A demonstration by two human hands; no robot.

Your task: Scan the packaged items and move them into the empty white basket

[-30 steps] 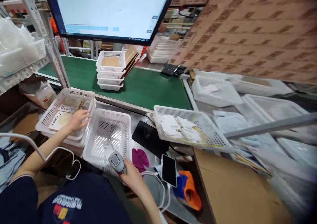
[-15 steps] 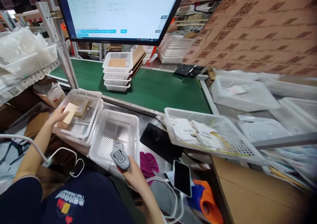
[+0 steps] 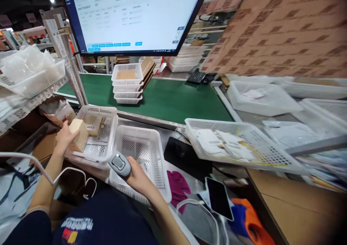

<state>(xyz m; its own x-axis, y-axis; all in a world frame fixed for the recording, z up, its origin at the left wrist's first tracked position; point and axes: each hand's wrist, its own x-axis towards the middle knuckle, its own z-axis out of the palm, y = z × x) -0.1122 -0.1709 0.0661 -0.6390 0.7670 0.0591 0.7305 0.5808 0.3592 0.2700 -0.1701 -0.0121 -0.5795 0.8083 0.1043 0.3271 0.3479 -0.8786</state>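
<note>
My left hand (image 3: 64, 136) grips a small cream-coloured box (image 3: 78, 134) at the left side of a white perforated basket (image 3: 110, 112). Inside that basket lie another small box with printed lettering (image 3: 93, 125) and some flat papers. Held in my right hand (image 3: 137, 174) is a grey handheld barcode scanner (image 3: 119, 164), its head pointing left towards the box. Below the scanner stands a second white basket (image 3: 159, 144), with a small pale item on its bottom, partly hidden by my right hand.
A monitor (image 3: 130, 24) hangs over a green conveyor belt (image 3: 173, 100), which carries stacked small baskets (image 3: 127, 87). To the right are a long basket of white packets (image 3: 195, 124), a black pad (image 3: 181, 154), a phone (image 3: 219, 198) and a purple cloth (image 3: 177, 187). A cable loops at lower left.
The scanner has moved left, away from over the second basket and towards the box. My left hand has lifted and turned the box. The monitor now shows more text, and the view has shifted.
</note>
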